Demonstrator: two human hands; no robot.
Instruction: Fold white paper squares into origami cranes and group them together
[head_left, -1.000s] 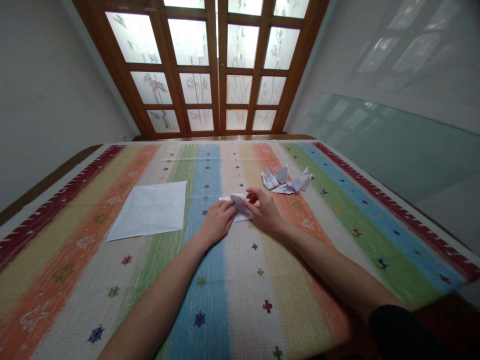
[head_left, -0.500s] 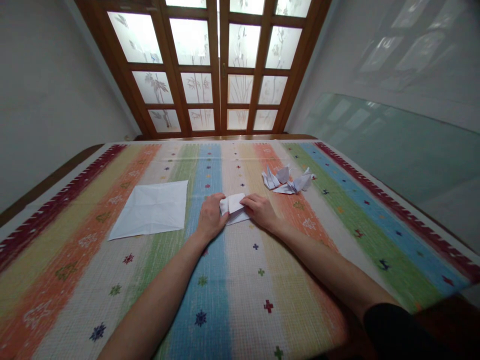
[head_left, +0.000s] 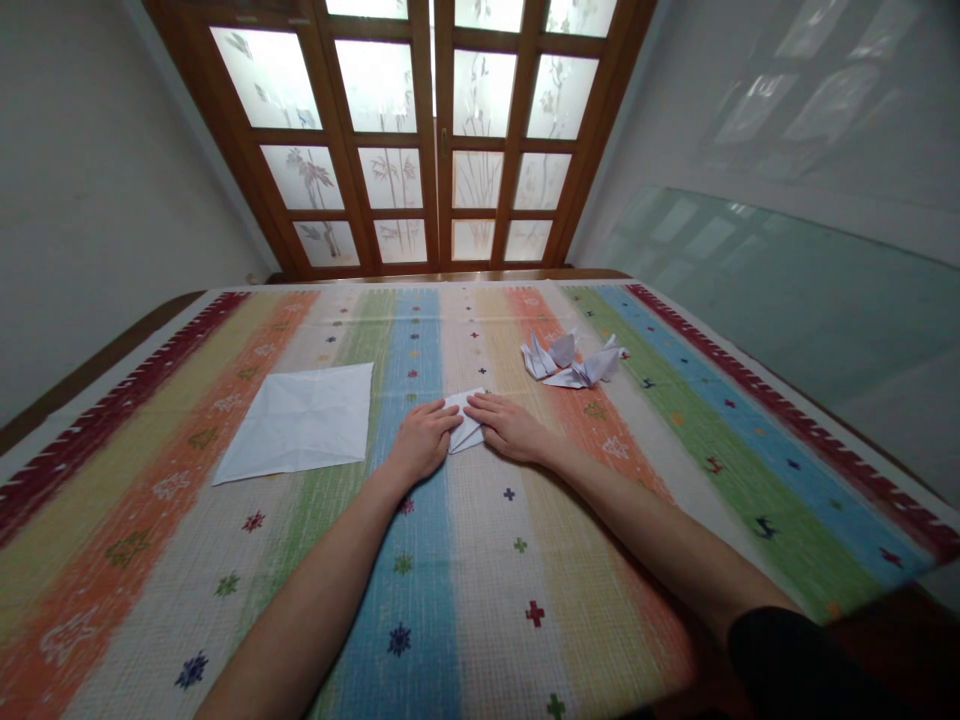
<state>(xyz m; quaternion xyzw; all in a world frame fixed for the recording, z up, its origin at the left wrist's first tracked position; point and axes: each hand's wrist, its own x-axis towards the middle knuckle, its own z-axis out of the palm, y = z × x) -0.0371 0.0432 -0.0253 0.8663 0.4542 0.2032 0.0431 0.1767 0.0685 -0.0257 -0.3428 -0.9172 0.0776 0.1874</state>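
A small piece of folded white paper [head_left: 466, 432] lies on the striped tablecloth in front of me, its folds pressed down. My left hand [head_left: 421, 441] rests on its left side with the fingers laid flat. On the right side, the outstretched fingers of my right hand [head_left: 511, 428] press on the paper from above. Both hands are open, and part of the paper is hidden beneath the fingertips.
To the left lies a creased, flat white paper sheet [head_left: 304, 420]. Folded white paper figures [head_left: 589, 368], shaped like cranes, stand to the right. The patterned tablecloth [head_left: 480, 600] covers the table. Wooden doors with glass panes rise behind the far edge.
The paper's raised flap has gone down flat. Both hands have shifted from gripping its sides to pressing on it with straightened fingers.
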